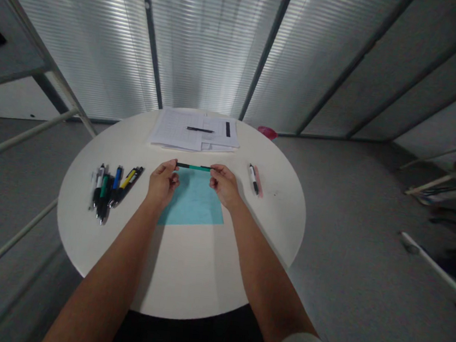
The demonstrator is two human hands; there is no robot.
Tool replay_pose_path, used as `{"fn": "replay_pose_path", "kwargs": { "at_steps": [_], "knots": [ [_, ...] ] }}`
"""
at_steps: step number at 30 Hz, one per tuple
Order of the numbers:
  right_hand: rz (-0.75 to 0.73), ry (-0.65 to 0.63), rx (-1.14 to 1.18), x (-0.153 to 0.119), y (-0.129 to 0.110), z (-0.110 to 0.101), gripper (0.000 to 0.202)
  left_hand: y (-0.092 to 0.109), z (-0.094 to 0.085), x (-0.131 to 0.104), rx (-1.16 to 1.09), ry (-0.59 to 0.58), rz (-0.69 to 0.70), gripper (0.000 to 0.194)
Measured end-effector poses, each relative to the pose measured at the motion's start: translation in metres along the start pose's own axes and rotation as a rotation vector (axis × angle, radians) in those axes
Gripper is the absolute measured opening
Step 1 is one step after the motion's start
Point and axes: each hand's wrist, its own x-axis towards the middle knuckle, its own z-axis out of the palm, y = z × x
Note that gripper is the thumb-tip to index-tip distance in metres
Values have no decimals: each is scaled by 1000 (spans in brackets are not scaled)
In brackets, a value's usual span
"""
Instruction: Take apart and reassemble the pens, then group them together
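Note:
A green and black pen (195, 167) is held level between my two hands, above the far edge of a light blue sheet of paper (195, 203). My left hand (163, 182) pinches its black left end. At the other end, the thumb and fingers of my right hand (223, 185) are closed on the pen. To the left of my left hand lie several pens (104, 192) in a loose group, with blue, green, yellow and white barrels. Right of my right hand, a white and black pen (253, 179) rests beside a thin pink strip (258, 182).
The round white table (183, 275) carries a stack of printed papers (179, 130) at its far side, with a black pen (200, 130) on top. A pink object (267, 132) shows at the far edge. White metal bars (21, 136) stand at left.

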Motion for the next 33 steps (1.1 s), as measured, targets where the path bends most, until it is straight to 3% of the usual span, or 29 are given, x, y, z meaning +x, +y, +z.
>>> {"fn": "replay_pose_path", "kwargs": {
  "at_steps": [6,12,18,33],
  "knots": [
    [63,7,-68,-1,-1,-1,35,0,0,0,10,-7,2,33],
    [2,-15,-21,0,0,-1,33,0,1,-1,-8,8,-8,32],
    [50,27,-24,-1,-3,2,36,0,-1,0,11,-7,-10,33],
    [45,-7,-7,0,-1,0,32,-1,0,1,4,5,4,35]
  ]
}}
